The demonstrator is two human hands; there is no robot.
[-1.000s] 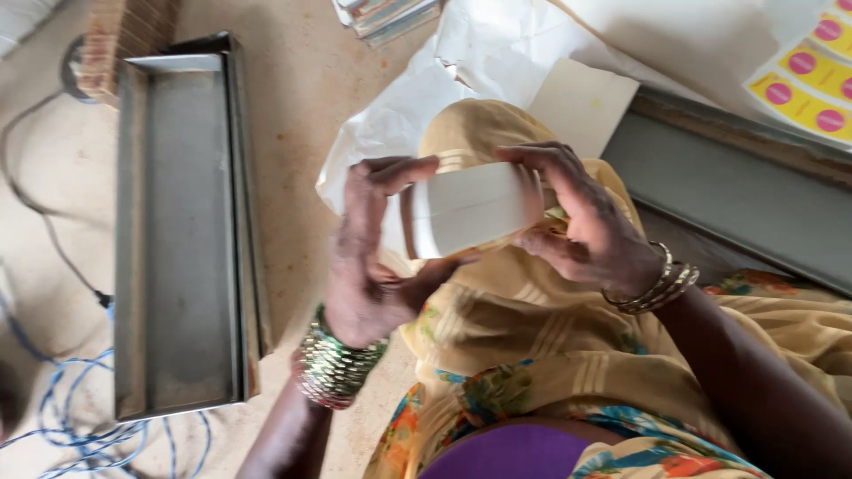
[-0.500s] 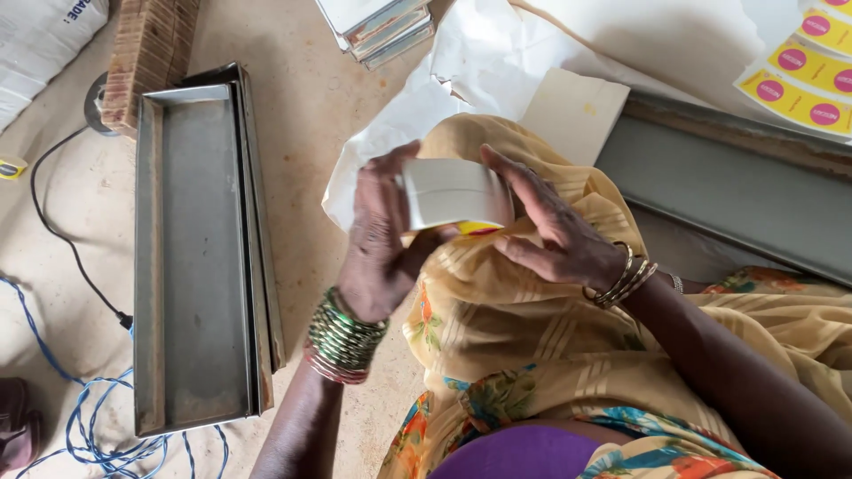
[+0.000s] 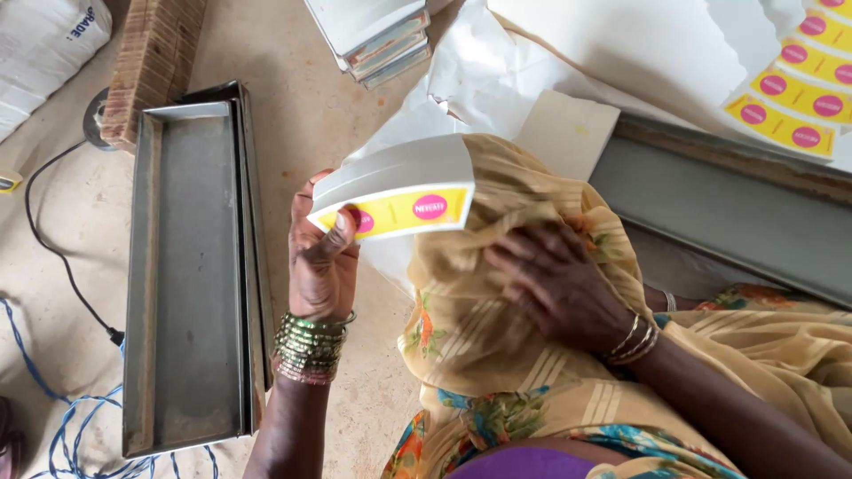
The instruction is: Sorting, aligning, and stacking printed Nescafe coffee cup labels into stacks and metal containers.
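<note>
Down on the sandy floor (image 3: 293,106), a long grey metal tray (image 3: 191,275) lies just left of the person's yellow draped cloth (image 3: 497,355). Beside it, the left hand (image 3: 321,266) is closed around a flat white carton with a yellow band and pink dot (image 3: 395,188), thumb across its face, held above the knee. Flat and open-fingered, the right hand (image 3: 559,284) rests on the cloth, holding nothing.

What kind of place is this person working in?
Probably a small floor-level packing workshop, perhaps in a home. The left hand holds a white and yellow label strip, more yellow label sheets lie nearby, and long metal trays sit on the bare floor.
</note>
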